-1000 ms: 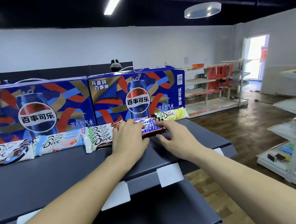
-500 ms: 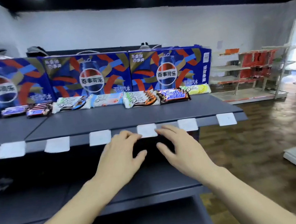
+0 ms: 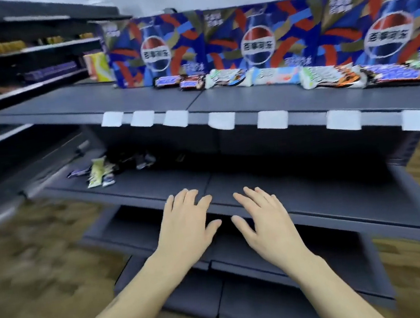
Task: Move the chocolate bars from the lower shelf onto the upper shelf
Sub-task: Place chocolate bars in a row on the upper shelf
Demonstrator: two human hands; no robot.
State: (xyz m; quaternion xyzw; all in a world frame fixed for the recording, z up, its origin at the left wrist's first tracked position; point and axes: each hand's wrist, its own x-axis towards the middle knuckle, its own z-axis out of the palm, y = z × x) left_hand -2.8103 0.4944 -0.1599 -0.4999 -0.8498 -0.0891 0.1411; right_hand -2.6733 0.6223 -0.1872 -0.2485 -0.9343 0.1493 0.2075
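Grey steel shelving, head view, only cam. Both hands empty, between picks: left hand (image 3: 185,223) and right hand (image 3: 264,215) hover palm-down, fingers straight and spread, over the front lip of the lower shelf (image 3: 315,193), gripping nothing. Can't tell if fingertips touch the lip.

Task items: leftover chocolate bars (image 3: 106,169) sit in a loose pile at the far-left back of the lower shelf, well apart from both hands. Pale yellow-green wrapper on top, darker ones behind; frame's blurred, can't count them. Row of placed bars (image 3: 287,82) already lines the upper shelf (image 3: 89,100), against the Pepsi cartons (image 3: 254,38).

Step, my read: reach phase for the next pick, task maybe over halfway. Next move needs a reach left and deep under the upper shelf, prob left hand leading, then a pinch on one wrapper w/o dragging the pile.

Obstructions: upper shelf overhang w/ white price-tag holders (image 3: 273,118) limits clearance above the pile. Free space on upper shelf is left of the row.

Other: neighbouring shelf unit (image 3: 33,83) at left w/ stock, wood-look floor (image 3: 30,262).
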